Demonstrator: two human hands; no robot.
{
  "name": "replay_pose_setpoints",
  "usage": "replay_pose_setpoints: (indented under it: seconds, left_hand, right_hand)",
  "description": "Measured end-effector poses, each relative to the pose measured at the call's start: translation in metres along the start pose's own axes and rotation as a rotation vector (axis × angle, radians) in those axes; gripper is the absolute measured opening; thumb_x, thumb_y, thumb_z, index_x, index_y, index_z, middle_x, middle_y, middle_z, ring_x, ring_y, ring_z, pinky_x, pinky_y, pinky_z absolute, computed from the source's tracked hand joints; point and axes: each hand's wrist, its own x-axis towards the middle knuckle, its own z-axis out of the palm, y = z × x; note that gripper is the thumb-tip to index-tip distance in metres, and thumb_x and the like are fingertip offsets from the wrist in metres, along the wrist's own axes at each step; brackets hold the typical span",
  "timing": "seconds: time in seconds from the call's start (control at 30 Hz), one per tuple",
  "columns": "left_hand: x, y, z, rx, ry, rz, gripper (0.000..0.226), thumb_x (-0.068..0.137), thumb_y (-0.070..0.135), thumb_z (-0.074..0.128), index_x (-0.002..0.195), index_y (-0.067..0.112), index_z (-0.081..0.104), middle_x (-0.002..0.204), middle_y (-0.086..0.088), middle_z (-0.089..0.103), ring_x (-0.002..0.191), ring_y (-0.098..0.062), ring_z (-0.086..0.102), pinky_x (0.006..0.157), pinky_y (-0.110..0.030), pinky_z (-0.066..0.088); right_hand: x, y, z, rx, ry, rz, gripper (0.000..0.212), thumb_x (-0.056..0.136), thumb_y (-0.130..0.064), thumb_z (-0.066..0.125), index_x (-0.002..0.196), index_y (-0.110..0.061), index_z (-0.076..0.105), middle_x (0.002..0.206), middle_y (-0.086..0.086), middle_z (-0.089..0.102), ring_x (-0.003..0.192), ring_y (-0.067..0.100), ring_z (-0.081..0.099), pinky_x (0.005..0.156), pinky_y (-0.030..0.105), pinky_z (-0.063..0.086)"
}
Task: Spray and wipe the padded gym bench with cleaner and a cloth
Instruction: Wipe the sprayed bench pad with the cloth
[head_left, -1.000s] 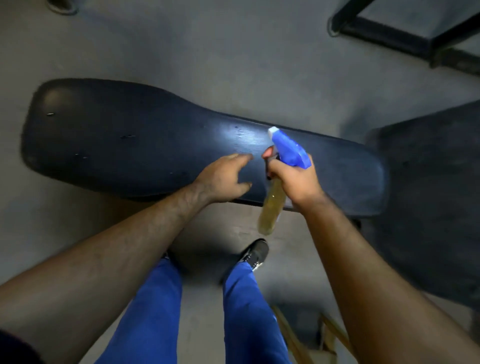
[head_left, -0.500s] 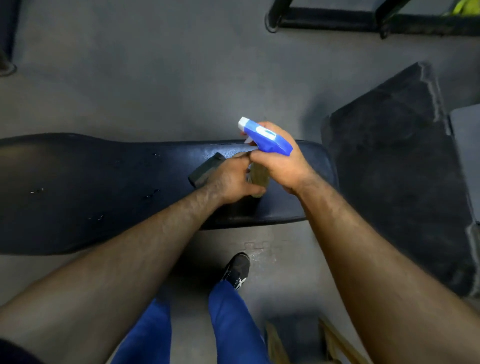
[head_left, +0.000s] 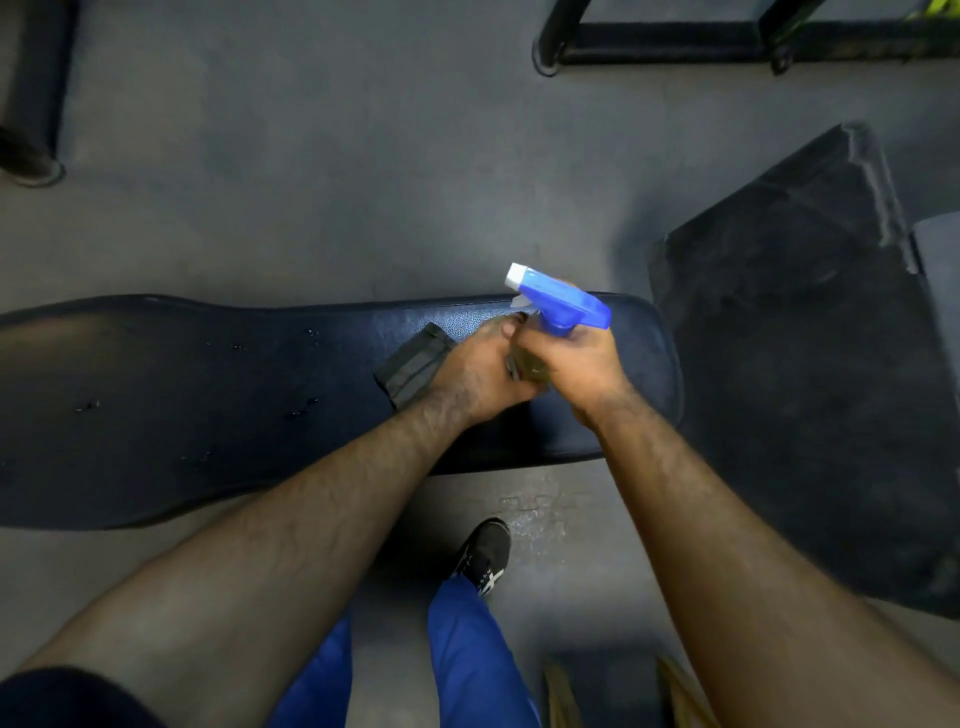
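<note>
Right hand (head_left: 576, 358) grips spray bottle (head_left: 563, 306) over bench (head_left: 208, 405). Left hand (head_left: 475, 374) rests on folded cloth (head_left: 413, 366), fingers curled, grip unclear. Droplets on pad suggest spraying begun; wiping apparently remains.

Your padded gym bench (head_left: 182, 405) runs left to right; dark blue-black vinyl, glossy near its right end, droplets scattered on the middle of the surface; your cloth (head_left: 413, 366) is dark grey, folded, lying flat on the right part of the bench, its right side hidden; your spray bottle (head_left: 563, 306) has a blue trigger head with white nozzle pointing upper-left, yellowish liquid below, held tilted above the bench's right end.
</note>
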Motion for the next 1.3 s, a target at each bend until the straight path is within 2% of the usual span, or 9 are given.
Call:
replay_pose_setpoints:
  seconds: [0.1, 0.3, 0.43, 0.57, 0.67, 0.8, 0.9, 1.0, 1.3]
  left_hand:
    - [-0.004, -0.003, 0.0, -0.033, -0.005, -0.019, 0.058, 0.06, 0.048, 0.065, 0.11, 0.02, 0.06, 0.11, 0.006, 0.064, 0.106, -0.015, 0.06, 0.09, -0.036, 0.05]
    - [-0.034, -0.006, -0.01, 0.027, 0.023, -0.169, 0.072, 0.077, 0.025, 0.077, 0.14, 0.008, 0.045, 0.133, -0.013, 0.056, 0.117, -0.027, 0.056, 0.099, -0.033, 0.044]
    - [-0.062, -0.02, -0.018, 0.096, 0.065, -0.235, 0.051, 0.083, 0.025, 0.071, 0.13, 0.012, 0.058, 0.124, -0.008, 0.064, 0.114, -0.025, 0.06, 0.096, -0.03, 0.045]
    - [-0.087, -0.043, -0.03, 0.134, 0.102, -0.286, 0.041, 0.086, 0.033, 0.067, 0.123, 0.017, 0.062, 0.12, -0.006, 0.067, 0.11, -0.024, 0.063, 0.093, -0.035, 0.051]
    - [-0.092, -0.067, -0.045, 0.135, 0.156, -0.327, 0.034, 0.085, 0.033, 0.067, 0.116, 0.019, 0.065, 0.112, -0.003, 0.068, 0.102, -0.023, 0.064, 0.086, -0.037, 0.053]
    - [-0.092, -0.108, -0.063, 0.15, 0.298, -0.376, 0.028, 0.088, 0.028, 0.065, 0.114, 0.017, 0.064, 0.111, -0.002, 0.066, 0.102, -0.021, 0.061, 0.087, -0.036, 0.051]
    - [-0.089, -0.138, -0.069, 0.223, 0.349, -0.342, 0.034, 0.089, 0.026, 0.063, 0.121, 0.015, 0.062, 0.118, -0.004, 0.064, 0.109, -0.023, 0.059, 0.094, -0.036, 0.047]
    - [-0.083, -0.163, -0.068, 0.287, 0.358, -0.271, 0.036, 0.087, 0.023, 0.062, 0.121, 0.012, 0.061, 0.116, -0.007, 0.064, 0.109, -0.027, 0.059, 0.097, -0.039, 0.046]
    - [-0.083, -0.217, -0.078, 0.275, 0.498, -0.173, 0.037, 0.084, 0.013, 0.056, 0.12, 0.009, 0.061, 0.118, -0.006, 0.064, 0.114, -0.023, 0.058, 0.101, -0.039, 0.045]
  right_hand:
    - [-0.01, 0.013, 0.005, 0.015, 0.111, 0.007, 0.047, 0.07, -0.011, 0.082, 0.112, 0.002, 0.066, 0.099, 0.006, 0.075, 0.087, 0.013, 0.07, 0.078, 0.025, 0.057]
    - [-0.043, 0.038, 0.011, -0.113, 0.33, 0.089, 0.064, 0.075, -0.021, 0.086, 0.131, -0.021, 0.055, 0.122, -0.006, 0.062, 0.111, 0.002, 0.058, 0.099, 0.017, 0.043]
    - [-0.074, 0.058, 0.033, -0.045, 0.465, 0.336, 0.047, 0.075, -0.034, 0.083, 0.112, -0.025, 0.055, 0.104, -0.001, 0.063, 0.101, 0.02, 0.064, 0.094, 0.032, 0.05]
    - [-0.083, 0.069, 0.063, -0.006, 0.318, 0.306, 0.019, 0.087, -0.02, 0.075, 0.099, -0.02, 0.061, 0.08, -0.011, 0.062, 0.078, 0.01, 0.061, 0.073, 0.015, 0.047]
    - [-0.072, 0.076, 0.089, -0.123, 0.139, 0.154, 0.015, 0.086, -0.019, 0.073, 0.099, -0.023, 0.065, 0.085, -0.01, 0.067, 0.084, 0.01, 0.064, 0.084, 0.025, 0.052]
    - [-0.04, 0.091, 0.117, -0.54, -0.009, -0.113, 0.04, 0.081, -0.033, 0.069, 0.119, -0.019, 0.066, 0.122, 0.007, 0.067, 0.117, 0.026, 0.06, 0.103, 0.039, 0.047]
    - [-0.012, 0.108, 0.129, -0.962, -0.029, -0.187, 0.067, 0.087, -0.045, 0.063, 0.146, -0.017, 0.047, 0.158, 0.015, 0.036, 0.148, 0.036, 0.026, 0.121, 0.047, 0.023]
    - [0.0, 0.138, 0.142, -1.182, -0.096, -0.147, 0.072, 0.095, -0.056, 0.047, 0.157, -0.025, 0.027, 0.167, 0.015, 0.011, 0.153, 0.037, 0.006, 0.123, 0.051, 0.006]
    - [0.036, 0.154, 0.178, -1.319, -0.104, -0.425, 0.059, 0.089, -0.05, 0.045, 0.142, -0.025, 0.049, 0.162, 0.012, 0.029, 0.147, 0.042, 0.025, 0.117, 0.059, 0.018]
